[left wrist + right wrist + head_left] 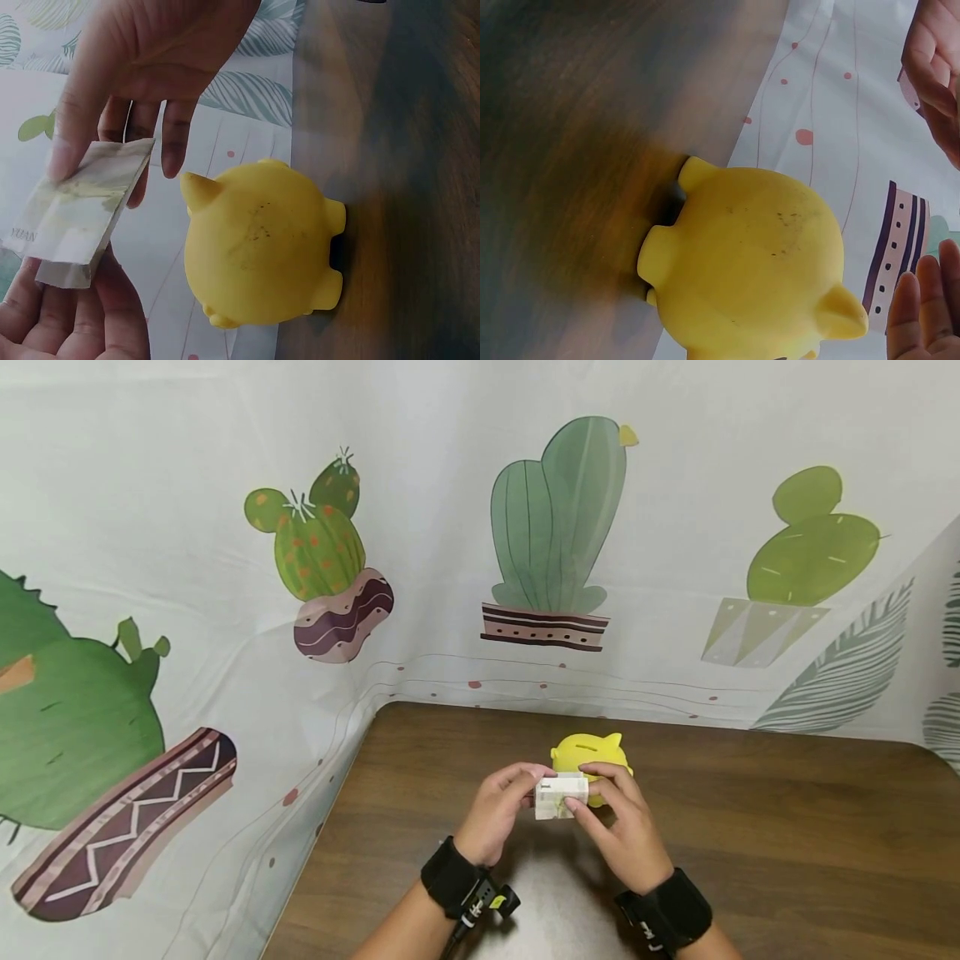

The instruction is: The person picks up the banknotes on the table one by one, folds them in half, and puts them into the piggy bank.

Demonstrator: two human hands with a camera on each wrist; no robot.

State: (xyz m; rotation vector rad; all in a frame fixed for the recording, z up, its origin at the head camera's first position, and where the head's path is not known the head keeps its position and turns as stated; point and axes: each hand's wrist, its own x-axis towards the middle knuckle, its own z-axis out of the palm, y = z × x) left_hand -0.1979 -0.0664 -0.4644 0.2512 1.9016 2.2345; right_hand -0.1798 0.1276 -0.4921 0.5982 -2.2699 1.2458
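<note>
A folded banknote is held between both hands just above the wooden table. My left hand pinches its left end and my right hand pinches its right end. Directly behind the note sits a yellow piggy bank. In the left wrist view the banknote runs between the left hand's fingers below and the right hand above, left of the piggy bank. The right wrist view shows the piggy bank and the fingertips of one hand; the note is out of frame.
A white cloth printed with cacti hangs behind the table and along its left side. The table's left edge is close to my left forearm. Bare wood stretches to the right of the piggy bank.
</note>
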